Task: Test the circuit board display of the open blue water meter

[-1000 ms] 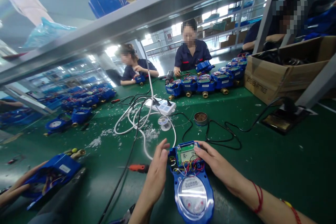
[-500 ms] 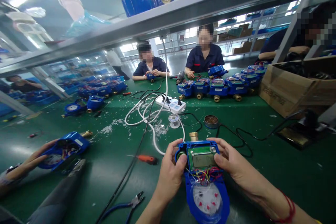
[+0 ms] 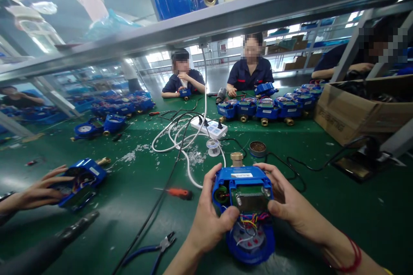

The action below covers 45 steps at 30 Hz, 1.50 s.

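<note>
The left hand [image 3: 211, 223] and right hand [image 3: 288, 206] are closed on opposite sides of the blue water meter [image 3: 243, 210], with the orange screwdriver [image 3: 176, 192] lying left of it.

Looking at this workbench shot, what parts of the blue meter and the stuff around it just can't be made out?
- Head view: the blue meter has a white label, print too small to read.
- Its green circuit board is tilted, so no display reading shows.
- Its dial face is partly covered by the left hand, wires and shadow.
- The right hand hides the meter's right side.
- The cardboard box has dark, indistinct contents.
- The pliers have handles cut off by the bottom edge.
</note>
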### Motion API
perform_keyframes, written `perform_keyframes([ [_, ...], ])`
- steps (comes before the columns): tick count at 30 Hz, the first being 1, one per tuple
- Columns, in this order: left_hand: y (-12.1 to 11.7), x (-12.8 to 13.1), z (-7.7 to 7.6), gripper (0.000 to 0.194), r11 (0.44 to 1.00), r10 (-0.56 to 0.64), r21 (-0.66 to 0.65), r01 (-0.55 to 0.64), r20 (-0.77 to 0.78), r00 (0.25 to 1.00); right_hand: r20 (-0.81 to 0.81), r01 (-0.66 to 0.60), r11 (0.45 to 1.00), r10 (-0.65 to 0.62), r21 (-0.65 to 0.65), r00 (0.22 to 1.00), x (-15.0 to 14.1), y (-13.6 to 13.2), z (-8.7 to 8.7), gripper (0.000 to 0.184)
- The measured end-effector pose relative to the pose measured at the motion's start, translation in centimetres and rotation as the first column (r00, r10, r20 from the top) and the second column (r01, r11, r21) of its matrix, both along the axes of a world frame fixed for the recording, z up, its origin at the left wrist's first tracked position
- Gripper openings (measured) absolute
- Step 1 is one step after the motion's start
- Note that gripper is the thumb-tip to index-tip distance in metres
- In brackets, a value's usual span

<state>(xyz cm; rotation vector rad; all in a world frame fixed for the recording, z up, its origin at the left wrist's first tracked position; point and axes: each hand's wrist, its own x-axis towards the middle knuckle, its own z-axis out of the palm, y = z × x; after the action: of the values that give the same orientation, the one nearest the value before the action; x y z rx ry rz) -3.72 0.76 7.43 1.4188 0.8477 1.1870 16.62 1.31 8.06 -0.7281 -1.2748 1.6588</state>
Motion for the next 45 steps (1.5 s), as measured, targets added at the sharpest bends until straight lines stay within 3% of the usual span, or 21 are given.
perform_keyframes([
  [12, 0.3, 0.1, -0.8, 0.072, 0.995, 0.094, -0.006, -0.095, -0.064, 0.993, 0.014, -0.087, 0.996, 0.087, -0.016, 0.996, 0.1, 0.0, 0.8, 0.088],
  [21, 0.5, 0.4, -1.4, 0.066, 0.976, 0.215, 0.053, -0.211, -0.098, 0.972, -0.047, -0.09, 0.995, 0.089, -0.035, 0.995, -0.3, 0.0, 0.8, 0.087],
  [29, 1.4, 0.6, -1.1, 0.054, 0.967, 0.23, -0.091, -0.237, -0.081, 0.97, -0.041, 0.0, 0.995, -0.004, -0.103, 0.999, -0.8, 0.3, 0.0, 0.07],
  [33, 1.7, 0.8, -2.1, 0.045, 0.944, 0.155, -0.29, -0.156, -0.026, 0.988, -0.075, 0.03, 0.956, -0.054, -0.292, 0.996, -1.3, 0.1, -1.3, 0.06],
  [37, 2.0, 0.7, -3.2, 0.041, 0.935, 0.106, -0.329, -0.13, -0.09, 0.99, -0.003, 0.045, 0.932, -0.049, -0.359, 0.999, -1.3, 0.2, -2.1, 0.057],
  [41, 2.6, -0.2, -3.8, 0.051, 0.925, 0.031, -0.359, -0.127, -0.262, 0.965, 0.178, 0.045, 0.953, 0.01, -0.301, 0.984, -0.3, 1.0, -3.1, 0.059],
  [43, 2.8, -0.8, -3.9, 0.051, 0.947, 0.033, -0.298, -0.121, -0.284, 0.958, 0.309, 0.019, 0.983, 0.039, -0.182, 0.95, 0.3, 1.5, -3.7, 0.062],
  [45, 3.0, -1.3, -3.6, 0.047, 0.969, 0.072, -0.205, -0.135, -0.288, 0.955, 0.46, 0.039, 0.999, -0.043, 0.019, 0.887, 0.9, 1.9, -4.3, 0.065],
])
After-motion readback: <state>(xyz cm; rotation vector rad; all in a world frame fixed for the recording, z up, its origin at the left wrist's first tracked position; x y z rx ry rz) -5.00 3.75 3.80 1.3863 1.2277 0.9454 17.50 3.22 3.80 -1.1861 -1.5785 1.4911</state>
